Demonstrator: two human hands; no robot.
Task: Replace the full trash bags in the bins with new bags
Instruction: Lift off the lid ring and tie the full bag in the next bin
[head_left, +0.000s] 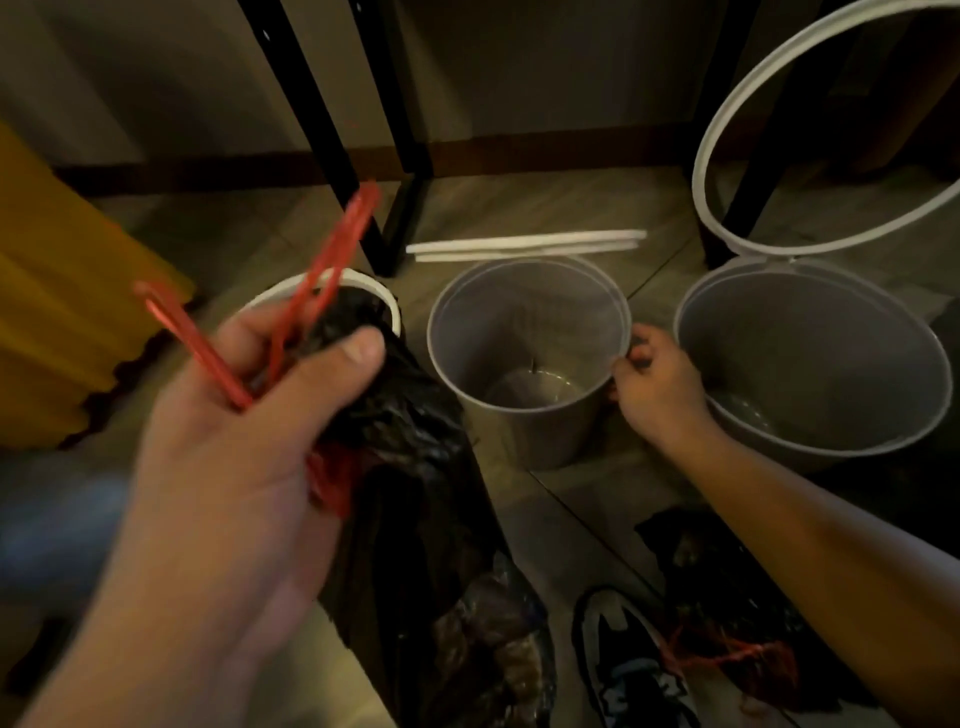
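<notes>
The left hand is closed tight around the neck of the black bag, with the red strings poking up between the fingers. The bag hangs down from the hand, in front of the white bin. It looks soft and crinkly, full and a bit heavy, and thin enough to rip. The bunched neck under the strings is the best place to hold.

The right hand pinches the rim of the middle bin. That bin has no bag in it. The right bin beside it has no bag either, and its ring is tipped up. Another tied black bag, the floor bag, lies near a shoe.
</notes>
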